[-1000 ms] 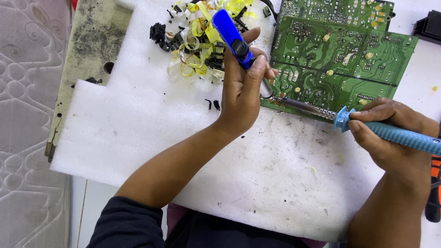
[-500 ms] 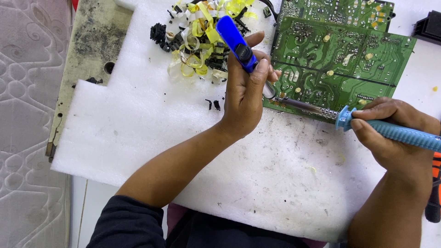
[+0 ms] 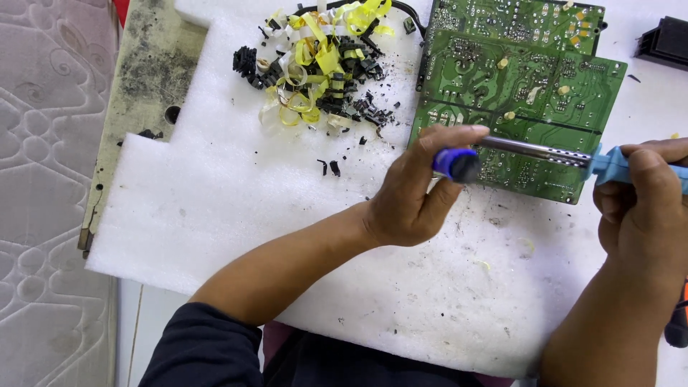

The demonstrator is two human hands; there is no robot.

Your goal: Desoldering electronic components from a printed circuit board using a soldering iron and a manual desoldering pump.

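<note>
Left hand (image 3: 408,197) fingers are gripping a blue-handled tool (image 3: 456,164) over the green circuit board (image 3: 516,93); right hand (image 3: 638,201) is clasping a soldering iron (image 3: 566,155), its shaft crossing the board on white foam (image 3: 229,208), with 1 scrap pile (image 3: 322,64) lying nearby

Heap of yellow tape strips and black broken bits (image 3: 322,64) up-left of the left hand, on white foam sheet (image 3: 215,208). Black ribbed block (image 3: 663,43) above the right hand. Grimy grey board (image 3: 147,93) and quilted mattress (image 3: 43,193) far left of both.
</note>
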